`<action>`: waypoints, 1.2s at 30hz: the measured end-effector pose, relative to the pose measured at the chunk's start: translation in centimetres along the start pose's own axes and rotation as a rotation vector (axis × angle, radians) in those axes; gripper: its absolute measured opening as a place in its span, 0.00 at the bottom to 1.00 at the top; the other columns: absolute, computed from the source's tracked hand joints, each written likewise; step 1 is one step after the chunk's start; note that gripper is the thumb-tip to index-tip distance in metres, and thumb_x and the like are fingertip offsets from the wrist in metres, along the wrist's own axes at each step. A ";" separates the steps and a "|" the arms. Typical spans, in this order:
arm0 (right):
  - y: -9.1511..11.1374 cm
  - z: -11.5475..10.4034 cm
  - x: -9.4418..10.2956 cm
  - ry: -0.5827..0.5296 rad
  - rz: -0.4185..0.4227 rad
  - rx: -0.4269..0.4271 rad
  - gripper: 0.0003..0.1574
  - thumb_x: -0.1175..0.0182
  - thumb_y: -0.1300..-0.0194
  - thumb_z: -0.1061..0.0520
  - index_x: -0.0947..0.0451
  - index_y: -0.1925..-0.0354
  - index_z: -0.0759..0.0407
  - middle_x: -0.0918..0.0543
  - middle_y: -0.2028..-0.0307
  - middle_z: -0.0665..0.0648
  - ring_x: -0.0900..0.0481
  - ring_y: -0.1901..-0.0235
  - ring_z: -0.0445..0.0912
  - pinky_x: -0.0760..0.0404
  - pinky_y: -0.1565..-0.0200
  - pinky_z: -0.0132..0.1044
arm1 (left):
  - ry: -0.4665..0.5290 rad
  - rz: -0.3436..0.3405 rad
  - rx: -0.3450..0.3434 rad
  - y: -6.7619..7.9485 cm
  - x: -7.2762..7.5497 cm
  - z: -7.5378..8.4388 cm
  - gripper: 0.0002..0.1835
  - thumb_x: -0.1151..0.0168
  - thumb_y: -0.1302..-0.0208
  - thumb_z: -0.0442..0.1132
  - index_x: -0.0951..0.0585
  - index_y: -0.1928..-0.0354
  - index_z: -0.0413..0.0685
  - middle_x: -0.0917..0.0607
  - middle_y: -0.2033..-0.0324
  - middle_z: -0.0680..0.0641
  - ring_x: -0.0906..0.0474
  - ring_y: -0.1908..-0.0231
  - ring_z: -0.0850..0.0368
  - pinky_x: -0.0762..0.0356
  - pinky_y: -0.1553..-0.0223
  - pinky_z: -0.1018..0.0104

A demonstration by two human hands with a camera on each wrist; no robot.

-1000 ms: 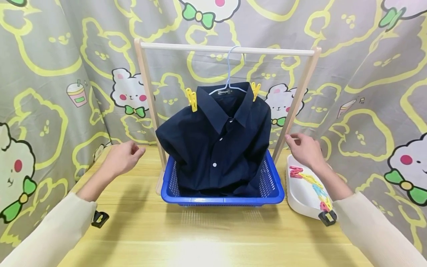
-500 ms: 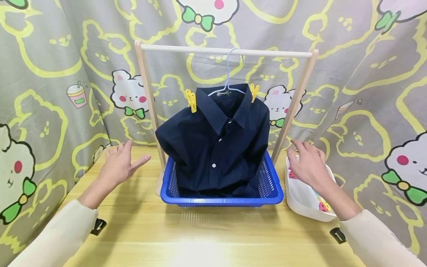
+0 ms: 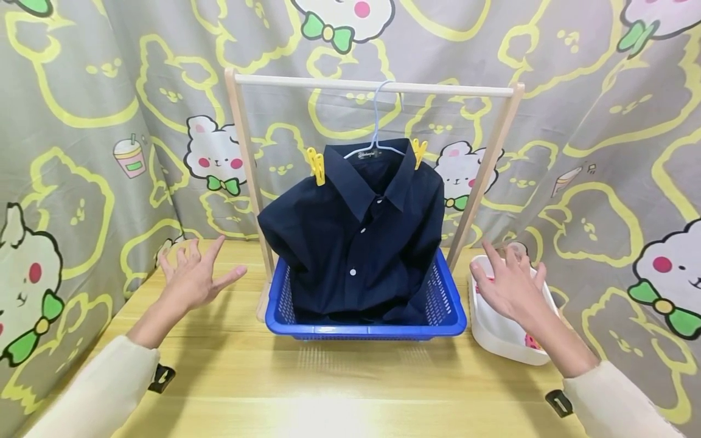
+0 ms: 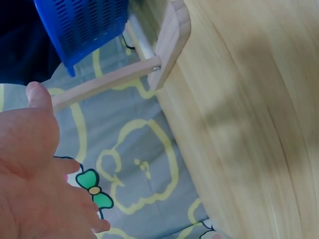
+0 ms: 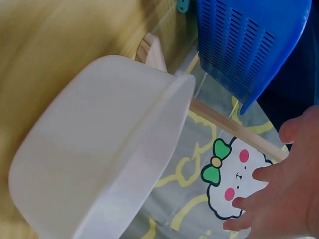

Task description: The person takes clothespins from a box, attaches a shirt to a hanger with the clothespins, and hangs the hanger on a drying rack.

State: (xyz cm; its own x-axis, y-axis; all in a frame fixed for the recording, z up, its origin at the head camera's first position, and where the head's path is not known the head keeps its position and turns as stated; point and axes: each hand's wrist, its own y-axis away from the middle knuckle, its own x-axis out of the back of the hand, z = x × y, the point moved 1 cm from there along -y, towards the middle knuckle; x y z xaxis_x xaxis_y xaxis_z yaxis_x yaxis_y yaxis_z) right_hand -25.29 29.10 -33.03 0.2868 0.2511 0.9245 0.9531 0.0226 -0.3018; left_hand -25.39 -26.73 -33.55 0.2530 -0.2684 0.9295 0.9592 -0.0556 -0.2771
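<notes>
A dark navy button-up shirt hangs by a light blue wire hanger from the rack's white bar. Its lower part sits inside a blue plastic basket. One yellow clothespin grips the left shoulder by the collar, and another yellow clothespin the right. My left hand is held in the air left of the basket, fingers spread, holding nothing. On the other side my right hand, also spread and holding nothing, hovers over a white tray and hides most of the clothespins in it.
The wooden rack stands on the wood-grain table around the basket, its posts rising at both sides. A patterned grey curtain surrounds the table at the back and sides. A pink clothespin shows in the tray.
Both hands have unfolded from loosely curled to widely spread fingers. The right hand has moved slightly right and down, over the tray. The shirt, basket and clothespins on the shirt stay put.
</notes>
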 end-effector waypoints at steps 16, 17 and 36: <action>0.2 0.6 -0.8 -0.012 -0.028 -0.026 0.44 0.71 0.30 0.30 0.47 0.28 0.54 0.44 0.36 0.77 0.53 0.39 0.76 0.66 0.47 0.74 | 0.002 -0.085 0.038 0.0 -0.4 -0.2 0.52 0.53 0.41 0.73 0.53 0.26 0.48 0.52 0.35 0.19 0.58 0.38 0.17 0.80 0.46 0.25; 0.1 0.7 -0.8 -0.012 -0.028 -0.027 0.44 0.71 0.30 0.30 0.47 0.28 0.54 0.44 0.36 0.77 0.53 0.39 0.76 0.66 0.47 0.74 | 0.006 -0.094 0.041 0.0 -0.4 -0.2 0.52 0.54 0.41 0.73 0.54 0.26 0.48 0.53 0.35 0.18 0.59 0.38 0.16 0.79 0.46 0.25; -0.4 0.0 0.0 -0.008 -0.095 -0.030 0.47 0.72 0.31 0.28 0.51 0.27 0.55 0.49 0.34 0.79 0.58 0.37 0.80 0.69 0.47 0.74 | 0.024 -0.131 0.058 0.1 -0.9 -0.4 0.53 0.54 0.41 0.74 0.54 0.26 0.46 0.53 0.36 0.17 0.60 0.39 0.14 0.74 0.48 0.22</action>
State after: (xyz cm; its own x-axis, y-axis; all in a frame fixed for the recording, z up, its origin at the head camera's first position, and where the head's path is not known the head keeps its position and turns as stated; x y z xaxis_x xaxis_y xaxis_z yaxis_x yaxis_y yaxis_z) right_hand -25.68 29.13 -32.94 0.1947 0.2565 0.9467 0.9784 0.0172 -0.2059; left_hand -25.60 -26.88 -34.50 0.1225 -0.2851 0.9506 0.9897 -0.0366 -0.1385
